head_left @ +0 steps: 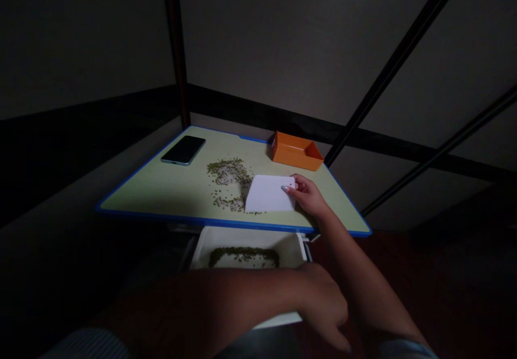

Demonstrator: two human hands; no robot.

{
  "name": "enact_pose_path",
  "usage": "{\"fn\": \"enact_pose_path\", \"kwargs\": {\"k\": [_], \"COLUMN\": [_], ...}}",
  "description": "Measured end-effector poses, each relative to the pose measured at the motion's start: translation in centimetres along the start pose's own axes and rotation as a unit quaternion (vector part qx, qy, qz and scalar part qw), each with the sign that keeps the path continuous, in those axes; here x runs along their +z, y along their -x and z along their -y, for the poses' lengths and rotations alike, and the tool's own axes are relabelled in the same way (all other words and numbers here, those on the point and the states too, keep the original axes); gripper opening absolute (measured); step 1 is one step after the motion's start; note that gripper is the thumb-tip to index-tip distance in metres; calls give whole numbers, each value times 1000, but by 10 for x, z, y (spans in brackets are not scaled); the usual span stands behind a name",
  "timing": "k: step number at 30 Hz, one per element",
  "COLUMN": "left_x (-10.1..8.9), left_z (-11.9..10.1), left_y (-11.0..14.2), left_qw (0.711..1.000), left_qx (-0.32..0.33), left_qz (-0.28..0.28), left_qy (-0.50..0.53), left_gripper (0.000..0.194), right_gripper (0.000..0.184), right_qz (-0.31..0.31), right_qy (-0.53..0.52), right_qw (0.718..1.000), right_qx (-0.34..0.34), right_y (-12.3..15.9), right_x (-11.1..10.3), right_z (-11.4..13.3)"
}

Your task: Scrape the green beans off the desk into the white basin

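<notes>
By loose grains [221,168] | right hand [309,194] pinching flat white sheet [269,193] | left hand [323,301]: grip unclear

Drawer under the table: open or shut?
Open. The drawer juts out past the table edge, showing its white inside and the green grains in it.

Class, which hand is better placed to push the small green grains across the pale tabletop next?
Right, probably: the right hand holds a flat white card beside the small green grains, while the left hand hangs lower, near the white rectangular tray.
</notes>
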State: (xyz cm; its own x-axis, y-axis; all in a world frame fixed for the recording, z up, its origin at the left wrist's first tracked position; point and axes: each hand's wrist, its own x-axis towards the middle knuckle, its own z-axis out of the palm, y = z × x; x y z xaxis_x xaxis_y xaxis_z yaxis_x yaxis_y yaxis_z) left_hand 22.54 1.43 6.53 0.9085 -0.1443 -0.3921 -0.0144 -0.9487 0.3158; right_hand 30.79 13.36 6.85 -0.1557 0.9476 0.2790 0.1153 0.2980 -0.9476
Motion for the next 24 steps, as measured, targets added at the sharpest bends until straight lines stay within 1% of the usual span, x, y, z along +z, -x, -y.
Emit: {"fn": "enact_pose_path", "kwargs": {"k": [10, 17, 24], "left_x": [10, 4, -5], "left_z": [4, 2, -2], "left_y": [-7, -3, 5], "left_qw": [999, 1000, 999], "left_qx": [-3, -7, -4], "left_qz": [-48, -14, 31], "left_qy": [22, 18, -10], "left_gripper": [37, 40, 47], "right_gripper": [39, 39, 38], "right_qz": [-5, -14, -18], "right_qy": [12, 27, 9], "right_qw": [1000, 1000, 1000], "right_qx": [-3, -7, -1], "right_y": [-1, 0, -2], "right_x": [-2, -2, -2], "right_z": [-1, -1, -6]}}
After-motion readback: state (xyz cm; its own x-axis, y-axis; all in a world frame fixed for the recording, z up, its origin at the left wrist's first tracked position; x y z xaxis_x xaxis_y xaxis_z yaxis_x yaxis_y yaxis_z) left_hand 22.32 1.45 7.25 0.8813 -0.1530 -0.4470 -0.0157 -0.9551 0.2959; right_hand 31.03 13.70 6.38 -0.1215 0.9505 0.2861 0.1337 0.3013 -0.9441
